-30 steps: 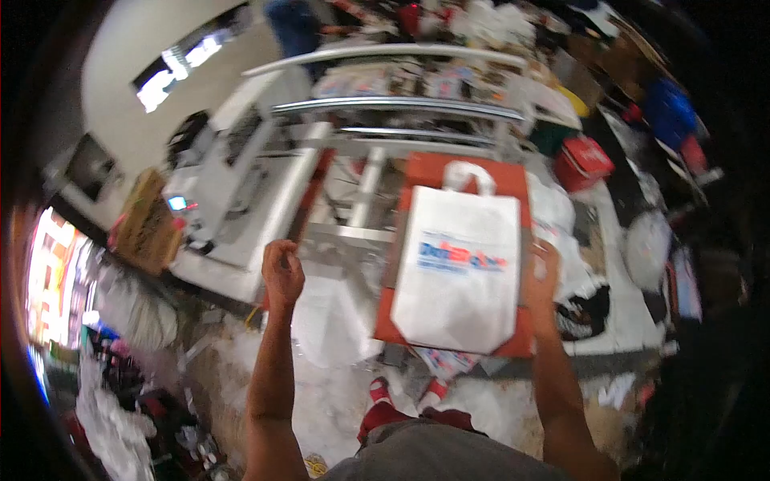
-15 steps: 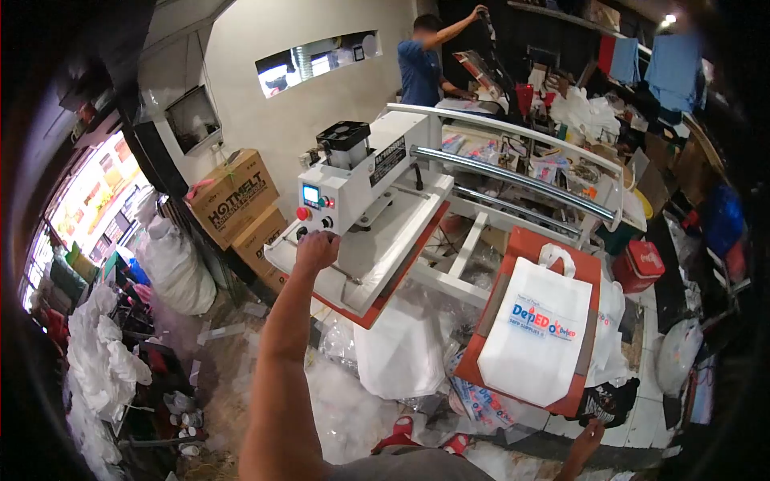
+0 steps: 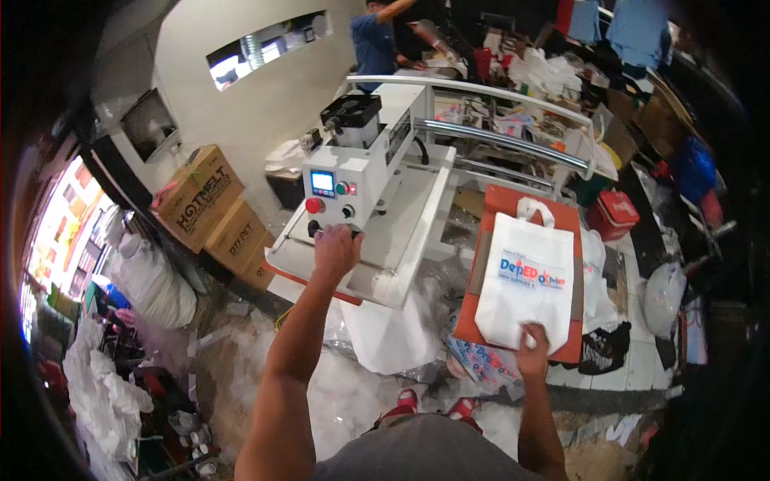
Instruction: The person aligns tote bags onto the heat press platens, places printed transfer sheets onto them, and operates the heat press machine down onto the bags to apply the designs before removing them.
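Note:
My left hand (image 3: 337, 247) is closed around the black handle bar on the front of a white heat press (image 3: 370, 180), below its small lit screen (image 3: 322, 183). The press head lies over the left bed, whose red edge (image 3: 353, 300) peeks out. On the right red bed (image 3: 503, 198) rests a white tote bag (image 3: 513, 309), flat, printed with "DepEd" lettering (image 3: 529, 271) and with its loop handle toward the back. My right hand (image 3: 532, 349) is at the bag's bottom edge, fingers bent and seemingly pinching the hem, slightly blurred.
Chrome rails (image 3: 505, 140) run right from the press head. Stacked cardboard boxes (image 3: 200, 196) and a filled white sack (image 3: 154, 280) stand at left. A red box (image 3: 612, 215) sits beyond the right bed. Another person (image 3: 374, 40) works at the back. Plastic film (image 3: 321, 401) covers the floor.
My right hand has come up from beside the bed's front corner to the tote bag's bottom edge. My left hand stays on the press handle. The view has shifted.

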A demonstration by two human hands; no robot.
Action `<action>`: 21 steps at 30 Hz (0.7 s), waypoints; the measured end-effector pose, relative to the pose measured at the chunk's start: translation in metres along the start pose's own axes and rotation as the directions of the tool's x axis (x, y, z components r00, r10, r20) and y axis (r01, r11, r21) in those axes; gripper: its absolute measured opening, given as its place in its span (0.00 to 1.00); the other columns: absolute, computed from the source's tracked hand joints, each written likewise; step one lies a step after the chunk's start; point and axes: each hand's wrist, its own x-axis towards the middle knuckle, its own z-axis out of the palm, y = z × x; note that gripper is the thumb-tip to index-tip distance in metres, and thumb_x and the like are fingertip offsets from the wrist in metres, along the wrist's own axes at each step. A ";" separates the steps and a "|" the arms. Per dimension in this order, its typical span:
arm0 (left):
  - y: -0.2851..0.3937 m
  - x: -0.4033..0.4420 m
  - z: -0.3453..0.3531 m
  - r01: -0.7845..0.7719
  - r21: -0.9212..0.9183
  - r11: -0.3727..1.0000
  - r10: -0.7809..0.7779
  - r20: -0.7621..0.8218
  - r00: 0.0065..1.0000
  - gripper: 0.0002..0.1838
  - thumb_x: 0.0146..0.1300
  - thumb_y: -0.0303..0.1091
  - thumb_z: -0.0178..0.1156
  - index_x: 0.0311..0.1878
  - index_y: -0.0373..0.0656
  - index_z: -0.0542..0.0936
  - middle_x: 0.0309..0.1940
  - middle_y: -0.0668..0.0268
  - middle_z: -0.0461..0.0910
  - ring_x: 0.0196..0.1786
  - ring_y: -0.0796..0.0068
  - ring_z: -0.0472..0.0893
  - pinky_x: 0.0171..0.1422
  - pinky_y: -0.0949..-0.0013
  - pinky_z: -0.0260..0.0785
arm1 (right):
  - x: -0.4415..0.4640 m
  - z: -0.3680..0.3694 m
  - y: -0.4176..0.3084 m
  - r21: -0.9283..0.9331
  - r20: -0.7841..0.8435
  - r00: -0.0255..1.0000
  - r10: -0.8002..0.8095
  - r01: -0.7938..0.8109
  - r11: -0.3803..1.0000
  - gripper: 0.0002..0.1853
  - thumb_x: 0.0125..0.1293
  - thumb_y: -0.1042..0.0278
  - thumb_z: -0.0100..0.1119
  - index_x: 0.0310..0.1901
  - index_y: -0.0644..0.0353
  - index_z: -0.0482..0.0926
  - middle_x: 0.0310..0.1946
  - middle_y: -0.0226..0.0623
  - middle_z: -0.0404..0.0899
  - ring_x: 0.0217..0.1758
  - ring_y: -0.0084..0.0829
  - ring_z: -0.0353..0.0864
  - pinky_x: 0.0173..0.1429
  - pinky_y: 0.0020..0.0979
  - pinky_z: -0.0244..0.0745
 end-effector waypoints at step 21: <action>0.051 -0.242 -0.001 0.405 -0.668 0.625 -0.135 0.418 0.898 0.05 0.64 0.22 0.58 0.39 0.37 0.82 0.38 0.54 0.85 0.38 0.56 0.86 0.40 0.65 0.79 | 0.139 0.047 -0.118 -0.384 0.572 0.820 0.028 0.237 0.892 0.18 0.70 0.49 0.55 0.37 0.58 0.79 0.35 0.40 0.84 0.43 0.42 0.83 0.51 0.45 0.67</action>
